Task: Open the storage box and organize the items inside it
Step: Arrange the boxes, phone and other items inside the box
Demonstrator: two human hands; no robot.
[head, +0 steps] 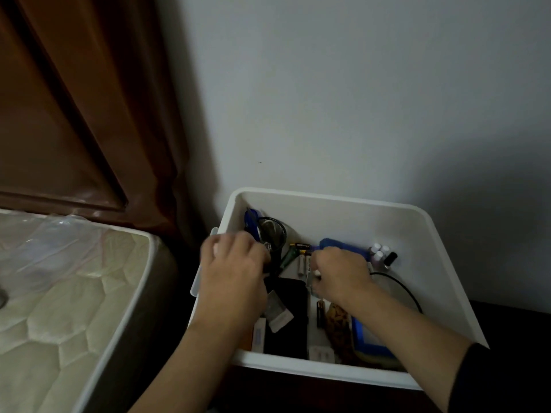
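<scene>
The white storage box is open and sits right under my two hands. My left hand reaches in at the left side; its fingers curl down by a black wire ring, but I cannot tell if they hold it. My right hand has its fingers pinched on a small pale thing. Batteries lie just past my right fingers. Little white-capped bottles stand farther right. A bed is off to my left.

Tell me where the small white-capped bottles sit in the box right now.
In the head view, the white-capped bottles stand in the far right corner of the storage box, beside a black-capped bottle and beyond the right hand.
</scene>
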